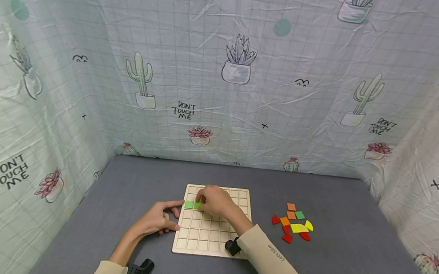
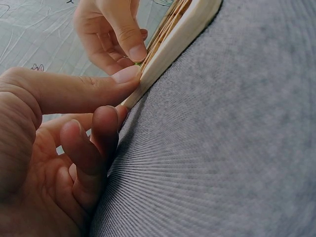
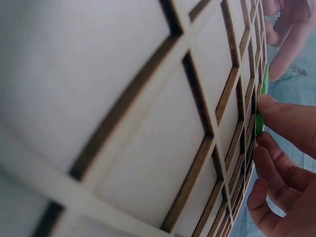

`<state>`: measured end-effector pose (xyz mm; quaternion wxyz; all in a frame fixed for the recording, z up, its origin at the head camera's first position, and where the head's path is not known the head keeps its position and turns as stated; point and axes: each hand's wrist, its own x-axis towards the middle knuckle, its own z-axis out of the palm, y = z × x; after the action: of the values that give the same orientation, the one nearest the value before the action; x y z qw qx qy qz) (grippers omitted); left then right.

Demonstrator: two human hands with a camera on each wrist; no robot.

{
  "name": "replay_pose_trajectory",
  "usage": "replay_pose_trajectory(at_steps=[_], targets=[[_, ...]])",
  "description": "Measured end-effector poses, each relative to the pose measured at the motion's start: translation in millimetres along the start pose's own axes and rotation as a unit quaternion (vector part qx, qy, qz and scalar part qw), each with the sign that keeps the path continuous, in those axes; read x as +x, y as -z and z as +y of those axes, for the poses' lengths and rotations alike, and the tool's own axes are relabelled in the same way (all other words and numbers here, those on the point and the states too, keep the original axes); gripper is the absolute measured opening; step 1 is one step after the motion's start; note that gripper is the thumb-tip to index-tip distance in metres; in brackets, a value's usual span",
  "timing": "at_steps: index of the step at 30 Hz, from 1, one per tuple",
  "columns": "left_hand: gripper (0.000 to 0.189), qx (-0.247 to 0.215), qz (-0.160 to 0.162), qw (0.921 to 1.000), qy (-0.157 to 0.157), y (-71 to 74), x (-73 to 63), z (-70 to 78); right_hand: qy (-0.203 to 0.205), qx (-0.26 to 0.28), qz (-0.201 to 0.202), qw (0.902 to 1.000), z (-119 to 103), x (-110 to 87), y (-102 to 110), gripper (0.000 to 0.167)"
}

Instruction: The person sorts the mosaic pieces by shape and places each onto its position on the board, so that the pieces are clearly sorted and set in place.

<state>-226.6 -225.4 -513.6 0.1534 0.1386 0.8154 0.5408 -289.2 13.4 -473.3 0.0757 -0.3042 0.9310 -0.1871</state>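
Note:
A pale wooden grid board lies flat on the table. My right hand is over its upper left part, and thumb and fingers pinch a green square tile at a cell. Just left of that, another green square tile sits in a cell in the leftmost column. Beside the board, my left hand touches its left edge with the index finger above and the thumb below; the other fingers are loosely bent. In the left wrist view, the board's edge meets the thumb.
To the right of the board, loose orange, green, red and yellow pieces lie in a cluster on the grey tabletop. A printed cloth hangs behind and at both sides.

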Motion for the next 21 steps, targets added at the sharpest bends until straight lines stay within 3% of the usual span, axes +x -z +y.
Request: replay_pose_trajectory(at_steps=[21], targets=[[0.082, 0.000, 0.000, 1.0000, 0.001, 0.3, 0.7, -2.6, 0.017, 0.000, 0.004, 0.9999, 0.0, -2.6, -0.3, 0.016]])
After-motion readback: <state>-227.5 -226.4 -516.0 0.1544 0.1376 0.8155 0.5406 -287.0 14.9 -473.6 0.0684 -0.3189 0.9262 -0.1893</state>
